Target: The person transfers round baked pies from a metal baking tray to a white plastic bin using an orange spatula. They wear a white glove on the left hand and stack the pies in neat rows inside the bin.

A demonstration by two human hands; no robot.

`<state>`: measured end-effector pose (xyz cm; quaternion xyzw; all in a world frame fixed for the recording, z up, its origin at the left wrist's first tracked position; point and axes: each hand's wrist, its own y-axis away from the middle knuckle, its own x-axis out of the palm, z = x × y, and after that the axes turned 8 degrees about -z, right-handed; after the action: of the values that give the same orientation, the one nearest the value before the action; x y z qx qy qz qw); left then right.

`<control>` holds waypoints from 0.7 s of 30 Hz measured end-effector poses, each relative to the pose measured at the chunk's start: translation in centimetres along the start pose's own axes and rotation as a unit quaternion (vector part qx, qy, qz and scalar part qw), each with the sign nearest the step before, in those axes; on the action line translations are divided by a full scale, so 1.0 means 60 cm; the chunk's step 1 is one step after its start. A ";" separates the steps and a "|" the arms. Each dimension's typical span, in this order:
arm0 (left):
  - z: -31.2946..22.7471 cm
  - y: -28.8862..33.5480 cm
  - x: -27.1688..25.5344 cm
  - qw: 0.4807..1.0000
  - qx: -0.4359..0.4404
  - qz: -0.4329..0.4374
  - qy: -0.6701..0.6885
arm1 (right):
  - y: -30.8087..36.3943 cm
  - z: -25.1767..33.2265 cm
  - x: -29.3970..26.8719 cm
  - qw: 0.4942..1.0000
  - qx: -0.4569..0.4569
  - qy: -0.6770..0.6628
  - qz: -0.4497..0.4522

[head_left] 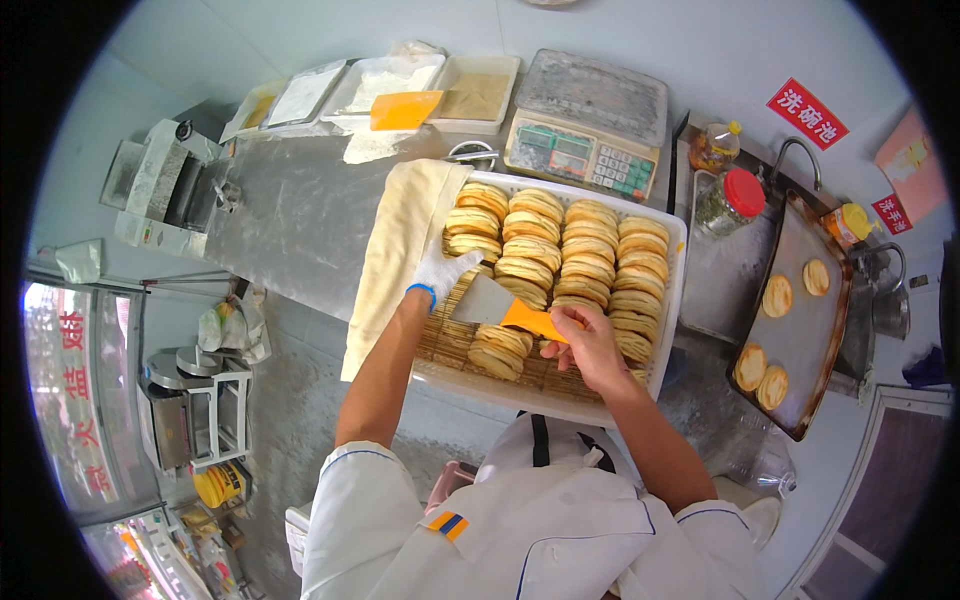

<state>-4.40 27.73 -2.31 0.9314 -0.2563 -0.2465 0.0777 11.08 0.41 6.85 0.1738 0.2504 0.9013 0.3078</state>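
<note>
A white plastic tray (672,300) lined with a slatted brown mat (447,343) stands in front of me, holding rows of round golden flatbreads (588,240) stacked on edge. My left hand (441,272), in a white glove with a blue band at the wrist, rests at the near end of the leftmost row, its thumb and fingers apart. My right hand (590,350) is bare and grips the orange handle of a scraper (530,319). The scraper's wide metal blade points left, close to the gloved hand. Just below the blade sits a short group of flatbreads (500,352).
A cream cloth (395,235) hangs over the tray's left side. Behind are a scale (585,130) and flour trays (385,85) with an orange scraper (405,110). To the right, a dark-rimmed baking sheet (800,320) bears several flatbreads beside a red-lidded jar (742,192) and a sink tap (800,150).
</note>
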 end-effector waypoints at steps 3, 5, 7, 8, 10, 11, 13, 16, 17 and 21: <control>-0.013 -0.011 -0.013 0.987 -0.102 0.035 0.117 | 0.005 0.003 -0.010 1.000 -0.002 -0.013 0.000; -0.021 -0.014 -0.029 0.974 -0.160 0.033 0.158 | 0.009 0.006 -0.016 1.000 -0.004 -0.014 -0.003; -0.027 -0.018 -0.037 0.954 -0.236 0.026 0.182 | 0.016 0.009 -0.021 1.000 0.000 -0.011 -0.013; -0.027 -0.020 -0.032 0.961 -0.223 0.022 0.163 | 0.019 0.010 -0.024 1.000 -0.007 -0.016 -0.013; -0.027 -0.026 -0.009 0.983 -0.163 0.013 0.089 | 0.025 0.012 -0.027 1.000 -0.008 -0.027 -0.011; -0.025 -0.030 0.005 0.989 -0.135 0.012 0.052 | 0.027 0.013 -0.028 1.000 -0.006 -0.027 -0.009; -0.020 -0.032 0.028 0.997 -0.047 -0.042 -0.052 | 0.030 0.015 -0.034 1.000 -0.005 -0.025 -0.004; -0.011 -0.025 0.036 0.981 -0.018 -0.099 -0.167 | 0.036 0.018 -0.043 1.000 0.012 -0.014 -0.008; -0.010 -0.021 0.034 0.987 -0.008 -0.092 -0.132 | 0.039 0.018 -0.045 1.000 0.003 -0.022 -0.006; -0.014 -0.005 0.019 0.993 0.026 -0.090 -0.073 | 0.042 0.018 -0.052 0.999 -0.001 -0.029 -0.019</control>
<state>-2.99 27.44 -2.16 0.9319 -0.1826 -0.3131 0.0118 12.78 -2.95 8.61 0.1947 0.2441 0.8901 0.3320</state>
